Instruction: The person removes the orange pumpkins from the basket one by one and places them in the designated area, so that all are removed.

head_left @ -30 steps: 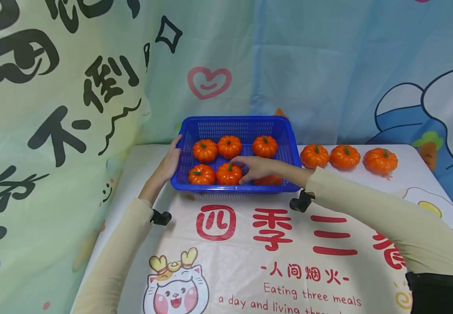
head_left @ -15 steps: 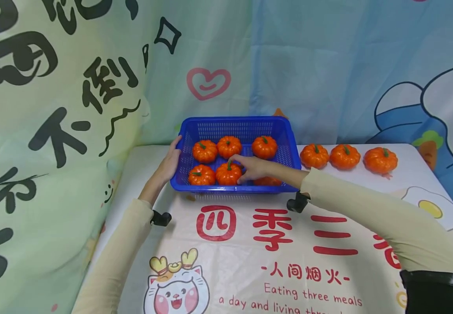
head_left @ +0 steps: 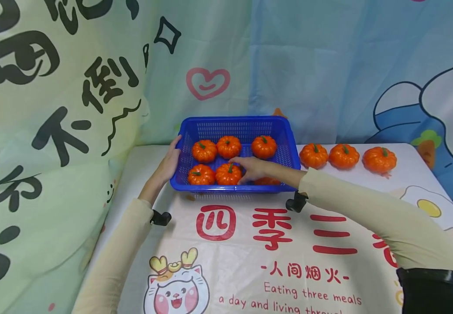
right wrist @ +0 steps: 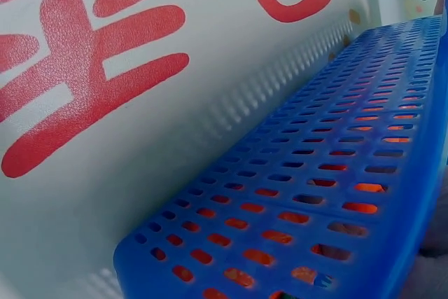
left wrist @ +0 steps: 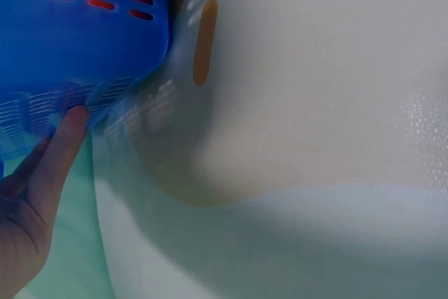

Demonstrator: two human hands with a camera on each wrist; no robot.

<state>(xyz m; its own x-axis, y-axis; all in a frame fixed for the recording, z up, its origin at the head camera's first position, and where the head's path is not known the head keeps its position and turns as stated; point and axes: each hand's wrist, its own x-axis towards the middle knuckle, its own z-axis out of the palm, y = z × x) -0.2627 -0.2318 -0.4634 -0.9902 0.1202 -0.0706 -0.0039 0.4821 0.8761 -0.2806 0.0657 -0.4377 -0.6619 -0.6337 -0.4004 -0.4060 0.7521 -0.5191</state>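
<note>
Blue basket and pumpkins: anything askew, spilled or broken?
Nothing stands out. The blue basket sits upright on the table, no visible cracks. Six pumpkins inside look whole where visible, one partly hidden by the right arm. Three more pumpkins sit in a row to the right.

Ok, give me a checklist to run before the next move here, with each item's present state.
1. Left hand on the basket: ok, at its left side.
2. Basket upright: ok.
3. Right hand at the front middle pumpkin: ok, beside it.
4. Firm grip on that pumpkin: cannot tell.
5. Front right pumpkin in clear view: not ok, mostly hidden.
6. Right sleeve clear of the nearest table pumpkin: cannot tell, outlines nearly meet.
</note>
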